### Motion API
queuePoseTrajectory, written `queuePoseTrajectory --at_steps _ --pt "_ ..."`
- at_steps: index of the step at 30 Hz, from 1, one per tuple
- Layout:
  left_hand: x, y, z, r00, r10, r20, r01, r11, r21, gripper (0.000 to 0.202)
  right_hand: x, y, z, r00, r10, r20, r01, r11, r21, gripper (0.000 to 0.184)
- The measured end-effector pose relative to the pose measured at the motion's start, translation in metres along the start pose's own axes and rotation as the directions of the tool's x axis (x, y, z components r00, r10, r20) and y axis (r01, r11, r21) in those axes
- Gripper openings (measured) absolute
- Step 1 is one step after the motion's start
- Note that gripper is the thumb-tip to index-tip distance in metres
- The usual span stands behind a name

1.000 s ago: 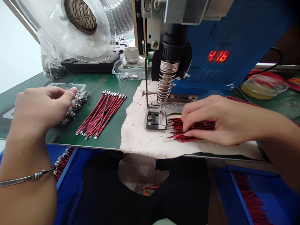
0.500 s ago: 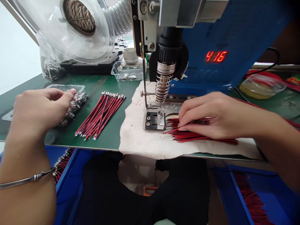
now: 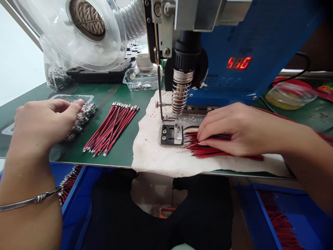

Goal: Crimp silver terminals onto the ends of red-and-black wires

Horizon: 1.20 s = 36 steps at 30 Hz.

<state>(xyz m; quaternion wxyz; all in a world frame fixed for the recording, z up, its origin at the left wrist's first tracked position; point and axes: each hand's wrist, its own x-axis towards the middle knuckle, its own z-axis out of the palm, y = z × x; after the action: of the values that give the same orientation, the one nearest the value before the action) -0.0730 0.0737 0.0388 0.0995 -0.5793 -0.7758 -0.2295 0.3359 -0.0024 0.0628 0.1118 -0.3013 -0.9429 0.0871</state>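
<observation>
My left hand is over a clear plastic tray of small metal connectors. Its thumb and forefinger are pinched together, and anything between them is hidden. On the right, my right hand rests on a pile of red and black wires, its fingertips closed on some of them. Just left of those wire ends sits a small black fixture with a metal block, under a soldering head with a coil spring. Between the tray and the fixture lies a bunch of wires with metal connectors at their far ends.
A white cloth lies beneath the fixture and wire pile. Behind stands a blue machine with a red display. A clear spool is at the back left. Blue bins holding wires are below the table edge on both sides.
</observation>
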Motion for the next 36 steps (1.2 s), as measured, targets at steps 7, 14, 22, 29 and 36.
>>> queuePoseTrajectory --at_steps 7,14,22,29,36 --pt "-0.001 0.000 0.000 1.000 0.005 -0.011 -0.005 1.000 -0.006 0.054 -0.001 0.000 0.004 1.000 -0.002 0.014 0.004 0.996 -0.084 0.025" --pt "0.000 -0.003 0.002 1.000 0.015 -0.010 -0.015 1.000 -0.006 0.057 -0.002 -0.002 -0.002 0.999 0.025 0.040 -0.020 0.992 -0.123 0.025" --pt "0.001 -0.001 0.000 1.000 -0.001 0.014 0.000 1.000 0.030 0.058 -0.002 -0.007 -0.001 0.998 -0.032 -0.059 0.031 0.999 -0.022 0.019" --pt "0.000 0.001 0.000 1.000 0.009 0.002 -0.009 1.000 0.020 0.055 0.003 -0.018 0.011 0.993 -0.063 -0.104 0.058 0.997 -0.055 0.023" --pt "0.003 -0.004 0.002 1.000 0.013 0.011 -0.013 1.000 0.025 0.057 0.007 -0.022 0.023 0.985 -0.068 -0.160 0.047 0.990 -0.131 0.024"
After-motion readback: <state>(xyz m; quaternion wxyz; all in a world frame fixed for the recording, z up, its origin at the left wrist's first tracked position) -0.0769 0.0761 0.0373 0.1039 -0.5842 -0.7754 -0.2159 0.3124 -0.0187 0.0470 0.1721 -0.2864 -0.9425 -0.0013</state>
